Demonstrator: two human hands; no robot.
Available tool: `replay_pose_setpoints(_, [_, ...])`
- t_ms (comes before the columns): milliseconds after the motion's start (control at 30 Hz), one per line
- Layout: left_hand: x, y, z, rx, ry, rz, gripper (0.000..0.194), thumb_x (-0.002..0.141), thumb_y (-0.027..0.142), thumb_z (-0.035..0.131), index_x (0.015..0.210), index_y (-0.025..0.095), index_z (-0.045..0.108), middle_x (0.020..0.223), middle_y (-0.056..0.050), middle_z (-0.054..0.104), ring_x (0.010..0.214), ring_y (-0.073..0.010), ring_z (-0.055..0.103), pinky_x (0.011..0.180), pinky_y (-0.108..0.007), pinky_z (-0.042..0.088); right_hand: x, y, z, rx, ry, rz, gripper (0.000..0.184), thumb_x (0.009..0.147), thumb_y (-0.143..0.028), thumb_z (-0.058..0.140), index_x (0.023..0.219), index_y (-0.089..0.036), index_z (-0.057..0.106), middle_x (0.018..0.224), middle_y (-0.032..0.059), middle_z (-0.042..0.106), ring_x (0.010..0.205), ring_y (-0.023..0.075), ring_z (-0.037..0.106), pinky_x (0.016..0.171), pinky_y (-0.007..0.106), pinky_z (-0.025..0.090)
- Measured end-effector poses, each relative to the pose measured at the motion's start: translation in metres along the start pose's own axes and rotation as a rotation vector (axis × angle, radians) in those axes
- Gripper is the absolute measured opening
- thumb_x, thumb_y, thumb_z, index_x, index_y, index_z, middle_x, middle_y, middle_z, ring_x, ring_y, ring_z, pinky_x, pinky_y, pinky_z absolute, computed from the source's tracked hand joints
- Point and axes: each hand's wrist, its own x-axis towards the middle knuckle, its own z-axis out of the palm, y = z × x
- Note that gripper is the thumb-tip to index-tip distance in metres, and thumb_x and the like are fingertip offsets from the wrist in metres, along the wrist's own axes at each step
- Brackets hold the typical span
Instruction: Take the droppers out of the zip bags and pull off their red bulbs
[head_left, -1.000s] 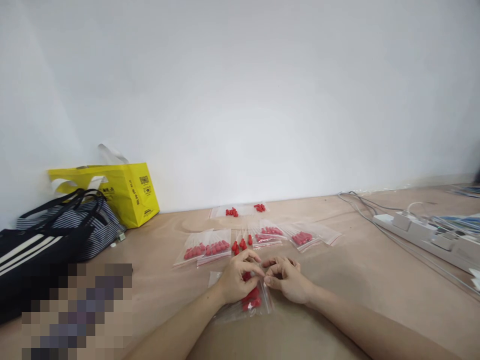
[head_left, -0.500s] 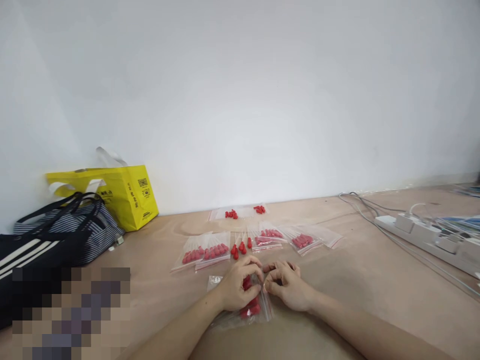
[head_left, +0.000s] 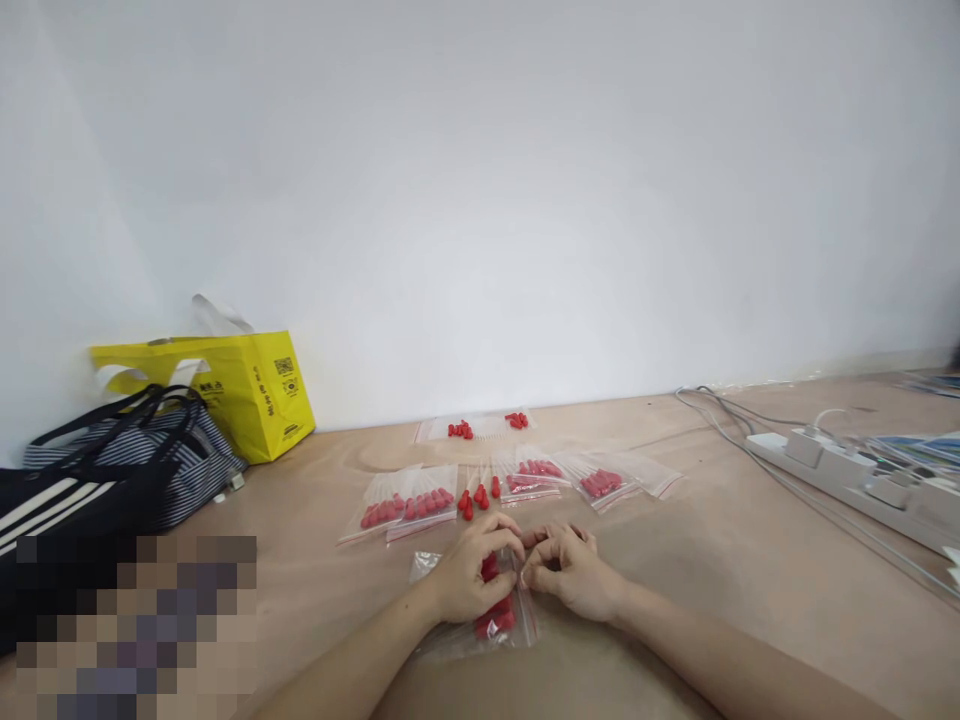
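Observation:
In front of me lies a clear zip bag [head_left: 529, 628] with red-bulbed droppers inside, its zip edge toward the right. My left hand [head_left: 474, 572] rests over the bag with curled fingers, gripping it near the opening and covering part of the red bulbs [head_left: 496, 612]. At the zip edge, my right hand [head_left: 571, 575] pinches the bag between thumb and fingers. The fingertips of both hands almost meet there. Just beyond the hands, several loose droppers [head_left: 481, 497] lie with their red bulbs toward me.
Filled bags of droppers lie left [head_left: 421, 505] and right [head_left: 604, 484] of the loose ones. Farther back, more droppers [head_left: 460, 430] lie on a bag by the wall. A yellow bag [head_left: 281, 400] and striped bag [head_left: 202, 460] stand left; a power strip [head_left: 847, 485] with cables lies right.
My right hand has shifted slightly left, closer to my left hand at the bag's edge. The whole view has moved a little; the droppers and other bags stay in place.

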Motion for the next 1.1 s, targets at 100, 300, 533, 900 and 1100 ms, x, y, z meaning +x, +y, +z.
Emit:
replay_pose_setpoints(100, [0.0,0.0,0.0,-0.008,0.012,0.0,0.016,0.061,0.005,0.053,0.07,0.018,0.055,0.096,-0.003,0.051,0.093,-0.0165,0.05,0.085,-0.028,0.039,0.0,-0.001,0.0,0.011,0.016,0.006,0.017,0.067,-0.027,0.051,0.064,-0.026,0.067,0.103,-0.0011,0.058,0.109,0.0219,0.041,0.096,0.044,0.004])
replay_pose_setpoints(300, [0.0,-0.001,0.001,-0.016,0.018,0.019,0.014,0.063,0.007,0.054,0.07,0.018,0.056,0.096,-0.004,0.052,0.094,-0.0173,0.05,0.085,-0.028,0.039,0.0,0.002,0.0,-0.01,0.009,0.0,0.019,0.068,-0.025,0.048,0.064,-0.026,0.067,0.104,-0.0022,0.057,0.108,0.0223,0.041,0.095,0.044,0.004])
replay_pose_setpoints(533, [0.0,-0.002,0.001,-0.028,0.013,0.035,0.013,0.063,0.005,0.052,0.066,0.017,0.055,0.098,-0.004,0.052,0.095,-0.0172,0.05,0.085,-0.028,0.038,0.0,0.008,0.002,-0.028,0.079,-0.044,0.013,0.068,-0.027,0.053,0.067,-0.024,0.065,0.099,-0.0001,0.058,0.103,0.0218,0.044,0.093,0.043,0.013])
replay_pose_setpoints(900, [0.001,-0.005,0.003,0.003,0.046,0.041,0.012,0.062,0.005,0.052,0.065,0.016,0.057,0.092,-0.003,0.052,0.089,-0.0155,0.052,0.081,-0.026,0.04,-0.006,0.011,-0.005,-0.458,0.229,-0.58,0.014,0.073,-0.025,0.052,0.077,-0.031,0.064,0.101,-0.0013,0.054,0.099,0.0195,0.043,0.09,0.04,0.019])
replay_pose_setpoints(1100, [0.002,-0.003,0.002,0.015,0.044,0.052,0.019,0.062,0.005,0.051,0.075,0.017,0.057,0.092,-0.003,0.053,0.087,-0.0157,0.051,0.08,-0.027,0.041,0.0,0.017,-0.001,-0.6,0.319,-0.767,0.016,0.078,-0.022,0.047,0.074,-0.028,0.061,0.098,-0.0014,0.057,0.096,0.0178,0.044,0.09,0.041,0.018])
